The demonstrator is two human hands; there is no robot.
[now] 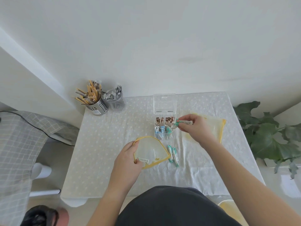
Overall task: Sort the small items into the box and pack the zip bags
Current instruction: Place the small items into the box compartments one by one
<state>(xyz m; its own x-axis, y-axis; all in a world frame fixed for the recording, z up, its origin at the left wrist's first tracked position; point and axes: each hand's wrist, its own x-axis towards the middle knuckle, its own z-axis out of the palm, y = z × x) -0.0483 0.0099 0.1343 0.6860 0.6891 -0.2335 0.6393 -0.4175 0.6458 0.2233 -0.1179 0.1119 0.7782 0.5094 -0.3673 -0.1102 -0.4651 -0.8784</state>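
Observation:
A clear compartment box (164,128) with its lid up stands mid-table; brown, blue and teal sachets fill its cells. My right hand (193,126) is pinched on several teal sachets (176,123) right at the box's right edge. A clear zip bag with yellow trim (151,150) lies in front of the box, and my left hand (128,159) grips its left side. Loose teal sachets (173,154) lie just right of that bag. A second yellow-trimmed zip bag (215,126) lies flat under my right wrist.
The table (101,152) has a white dotted cloth. At its back left stand a perforated steel cup of wrapped sticks (94,101) and a clear cup of grey packets (116,99). A leafy plant (268,134) is on the right, a checked cloth (19,136) on the left.

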